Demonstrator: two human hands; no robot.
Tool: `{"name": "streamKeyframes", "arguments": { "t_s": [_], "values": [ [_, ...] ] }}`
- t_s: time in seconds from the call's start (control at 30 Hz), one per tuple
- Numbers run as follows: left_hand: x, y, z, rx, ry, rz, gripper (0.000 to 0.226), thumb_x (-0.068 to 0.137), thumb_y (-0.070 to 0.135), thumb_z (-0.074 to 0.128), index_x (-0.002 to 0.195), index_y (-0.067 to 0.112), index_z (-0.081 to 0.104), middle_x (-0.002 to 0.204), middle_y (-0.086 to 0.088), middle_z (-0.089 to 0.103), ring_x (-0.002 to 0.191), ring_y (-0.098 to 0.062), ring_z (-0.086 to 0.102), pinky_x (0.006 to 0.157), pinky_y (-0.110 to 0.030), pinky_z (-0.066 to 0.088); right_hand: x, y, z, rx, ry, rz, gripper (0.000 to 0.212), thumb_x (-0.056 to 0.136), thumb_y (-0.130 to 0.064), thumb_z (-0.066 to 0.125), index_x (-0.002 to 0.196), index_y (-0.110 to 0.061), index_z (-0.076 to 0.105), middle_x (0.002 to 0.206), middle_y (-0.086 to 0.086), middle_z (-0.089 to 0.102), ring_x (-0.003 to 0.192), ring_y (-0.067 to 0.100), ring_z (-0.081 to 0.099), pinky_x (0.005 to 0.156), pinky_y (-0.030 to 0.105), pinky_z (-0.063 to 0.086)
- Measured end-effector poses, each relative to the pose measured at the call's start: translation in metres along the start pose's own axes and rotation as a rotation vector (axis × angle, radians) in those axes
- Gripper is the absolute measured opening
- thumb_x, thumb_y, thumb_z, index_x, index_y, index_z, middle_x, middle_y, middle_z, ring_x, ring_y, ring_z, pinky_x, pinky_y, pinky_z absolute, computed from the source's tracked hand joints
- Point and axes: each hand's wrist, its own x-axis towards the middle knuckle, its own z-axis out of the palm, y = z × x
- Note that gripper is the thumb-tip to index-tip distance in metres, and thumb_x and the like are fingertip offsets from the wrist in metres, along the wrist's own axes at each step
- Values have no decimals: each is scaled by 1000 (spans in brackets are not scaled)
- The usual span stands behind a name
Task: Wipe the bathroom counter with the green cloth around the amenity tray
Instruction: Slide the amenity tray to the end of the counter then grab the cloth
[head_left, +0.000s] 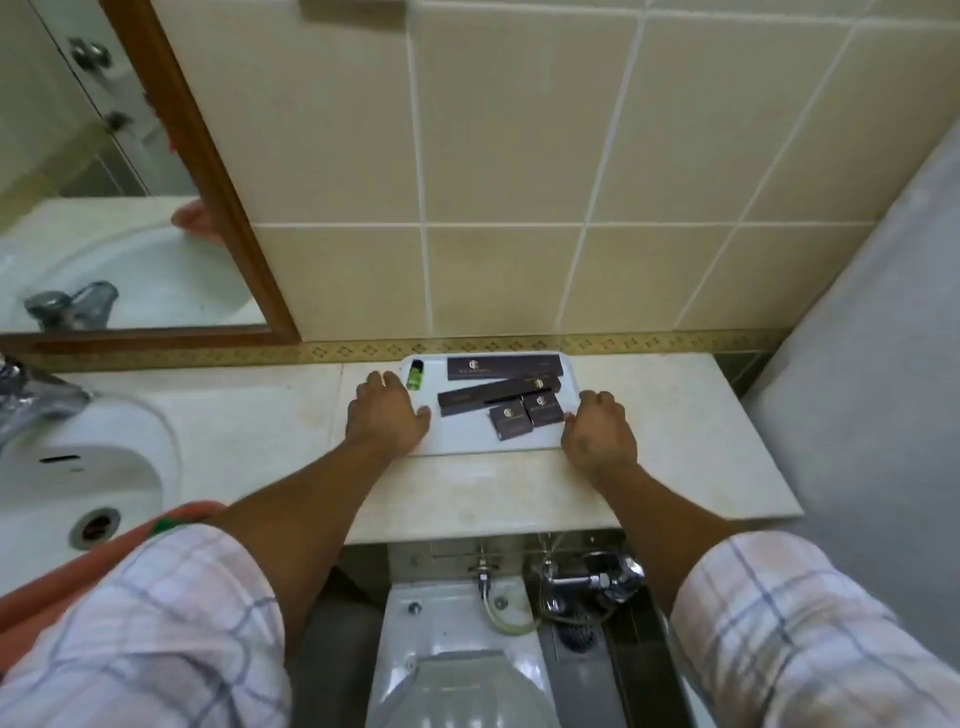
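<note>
White amenity tray (467, 441) is gripped at both short edges: left hand (387, 415) curled over its left rim, right hand (597, 431) over the right. Tray sits on beige counter (260, 415), against tiled wall; dark boxes (524, 413) & green bottle (415, 374) lie inside. Green cloth's position can't be told.

One tray (467, 444), four dark boxes (505, 367), one green bottle (415, 374), two hands (387, 415).

L hand (387, 415) & R hand (597, 431) grip opp. sides of white tray (467, 441) w/ dark boxes (524, 413), green bottle (415, 374), at counter (249, 415) back edge.
</note>
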Motion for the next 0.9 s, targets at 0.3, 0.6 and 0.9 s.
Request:
{"name": "streamKeyframes", "arguments": {
  "t_s": [0.3, 0.6, 0.9],
  "values": [
    [38, -7, 5, -203, -77, -207, 26, 84, 16, 64, 105, 1, 63, 107, -20, 65, 96, -36, 63, 68, -35, 47, 60, 6, 9, 23, -49, 217, 26, 94, -15, 57, 117, -3, 61, 118, 18, 61, 107, 35, 61, 87, 37, 49],
    [47, -3, 5, -184, -66, -208, 25, 83, 9, 66, 103, -5, 63, 103, -22, 66, 81, -29, 56, 61, -32, 42, 68, 5, 17, 111, -59, 254, 20, 88, -5, 59, 107, -2, 61, 111, 20, 65, 99, 39, 64, 75, 35, 48],
    [49, 39, -18, -138, -3, -6, 25, 73, 0, 58, 58, 11, 42, 71, -10, 53, 70, -30, 51, 55, -31, 37, 25, 51, -17, 306, 81, 346, 8, 81, -2, 59, 72, -1, 59, 75, 13, 61, 68, 31, 58, 57, 27, 41]
  ]
}}
